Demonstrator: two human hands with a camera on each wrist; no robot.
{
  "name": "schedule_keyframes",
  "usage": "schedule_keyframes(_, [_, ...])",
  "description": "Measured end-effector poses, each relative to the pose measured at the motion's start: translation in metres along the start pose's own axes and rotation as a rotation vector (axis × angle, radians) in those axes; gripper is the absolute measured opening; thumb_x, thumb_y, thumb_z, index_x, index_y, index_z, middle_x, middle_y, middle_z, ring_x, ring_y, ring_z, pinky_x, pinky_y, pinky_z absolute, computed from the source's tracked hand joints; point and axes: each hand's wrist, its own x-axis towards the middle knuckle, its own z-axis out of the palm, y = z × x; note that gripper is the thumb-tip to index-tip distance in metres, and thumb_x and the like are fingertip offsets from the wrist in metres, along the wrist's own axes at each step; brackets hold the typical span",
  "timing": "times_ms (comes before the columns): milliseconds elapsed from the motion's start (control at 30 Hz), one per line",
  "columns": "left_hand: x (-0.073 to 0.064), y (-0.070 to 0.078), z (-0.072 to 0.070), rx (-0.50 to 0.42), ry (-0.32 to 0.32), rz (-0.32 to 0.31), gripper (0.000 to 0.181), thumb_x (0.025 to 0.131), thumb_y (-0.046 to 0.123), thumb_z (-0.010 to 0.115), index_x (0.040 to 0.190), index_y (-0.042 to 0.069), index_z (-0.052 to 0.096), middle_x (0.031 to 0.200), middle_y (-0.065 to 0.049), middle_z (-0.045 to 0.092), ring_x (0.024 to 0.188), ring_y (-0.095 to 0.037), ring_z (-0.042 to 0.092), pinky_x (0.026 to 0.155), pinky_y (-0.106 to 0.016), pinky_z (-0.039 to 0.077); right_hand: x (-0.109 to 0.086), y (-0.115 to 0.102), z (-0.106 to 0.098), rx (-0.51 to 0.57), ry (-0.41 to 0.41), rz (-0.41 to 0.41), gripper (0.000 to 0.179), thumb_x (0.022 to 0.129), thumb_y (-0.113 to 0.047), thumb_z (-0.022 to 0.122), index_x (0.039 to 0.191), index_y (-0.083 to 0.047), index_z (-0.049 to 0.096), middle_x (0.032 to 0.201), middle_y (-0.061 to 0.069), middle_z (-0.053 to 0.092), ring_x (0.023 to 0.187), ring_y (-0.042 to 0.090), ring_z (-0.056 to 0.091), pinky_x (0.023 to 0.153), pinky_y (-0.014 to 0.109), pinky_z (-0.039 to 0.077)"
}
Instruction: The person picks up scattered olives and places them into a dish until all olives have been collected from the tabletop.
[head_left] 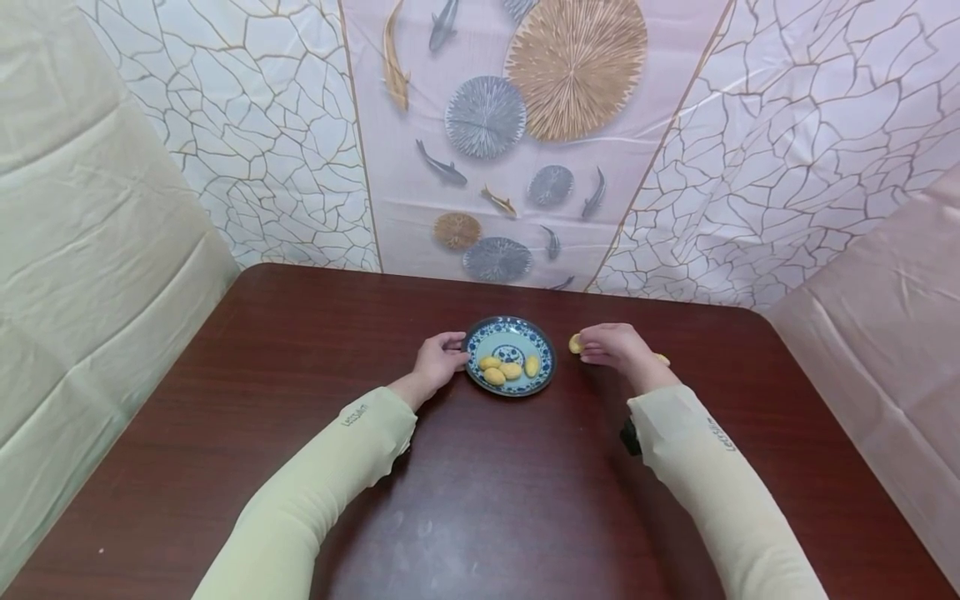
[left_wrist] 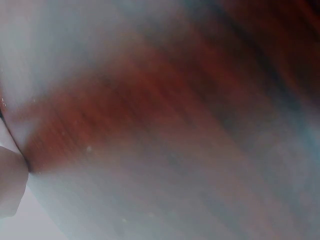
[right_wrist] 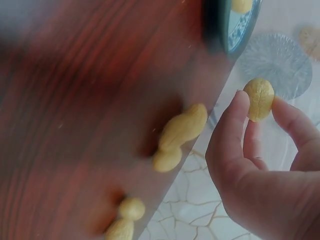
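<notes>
A blue-patterned plate [head_left: 542, 343] sits on the dark red table, with several small yellow oval, nut-like pieces [head_left: 494, 377] on it. My left hand [head_left: 437, 362] is at the plate's left rim, thumb and fingers apart and fingertips right against the edge. The left wrist view shows only a bit of that hand [left_wrist: 12, 182] at its left edge. To the right of the plate, my right hand [head_left: 618, 350] pinches another yellow piece [right_wrist: 260, 99] between thumb and fingertips. In the right wrist view this piece is rounded, with a seam down its middle.
More yellow pieces [right_wrist: 182, 127] lie on the table beside the right hand, some against one another; the head view shows only part of them [head_left: 663, 359] behind the hand. The table [head_left: 480, 467] ends at a patterned cloth backdrop [head_left: 495, 200], with cloth at both sides.
</notes>
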Motion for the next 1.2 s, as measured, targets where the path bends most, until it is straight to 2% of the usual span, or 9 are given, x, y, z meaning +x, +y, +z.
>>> schedule_keyframes(233, [0.000, -0.002, 0.000, -0.004, 0.010, 0.005, 0.043, 0.086, -0.005, 0.059, 0.128, -0.002, 0.053, 0.121, -0.022, 0.057, 0.107, -0.029, 0.058, 0.084, -0.032, 0.057, 0.008, -0.006, 0.018, -0.008, 0.017, 0.009, 0.041, 0.090, -0.008, 0.055, 0.126, 0.010, 0.045, 0.074, -0.003, 0.060, 0.067, 0.006, 0.060, 0.068, 0.016, 0.056])
schedule_keyframes(533, [0.002, -0.003, 0.001, -0.033, 0.010, 0.015, 0.042, 0.086, -0.007, 0.058, 0.127, -0.004, 0.053, 0.120, -0.024, 0.056, 0.105, -0.029, 0.059, 0.083, -0.032, 0.058, 0.016, -0.009, 0.034, -0.016, -0.005, -0.012, 0.043, 0.091, -0.008, 0.055, 0.129, 0.009, 0.046, 0.078, -0.002, 0.060, 0.071, 0.008, 0.060, 0.071, 0.019, 0.057])
schedule_keyframes(900, [0.003, -0.003, 0.001, -0.034, 0.012, 0.015, 0.042, 0.086, -0.007, 0.058, 0.127, -0.004, 0.053, 0.119, -0.024, 0.056, 0.103, -0.028, 0.059, 0.084, -0.032, 0.057, 0.024, -0.010, 0.047, -0.028, -0.001, -0.020, 0.040, 0.089, -0.005, 0.056, 0.124, 0.013, 0.049, 0.067, -0.004, 0.059, 0.062, 0.006, 0.057, 0.066, 0.019, 0.057])
schedule_keyframes(1200, [0.002, -0.002, 0.001, -0.042, 0.009, 0.007, 0.042, 0.087, -0.006, 0.058, 0.128, -0.004, 0.052, 0.120, -0.024, 0.056, 0.106, -0.030, 0.059, 0.084, -0.033, 0.057, 0.026, -0.006, 0.056, -0.062, 0.016, -0.048, 0.040, 0.089, -0.008, 0.057, 0.123, 0.012, 0.052, 0.071, -0.002, 0.060, 0.067, 0.008, 0.059, 0.077, 0.026, 0.058])
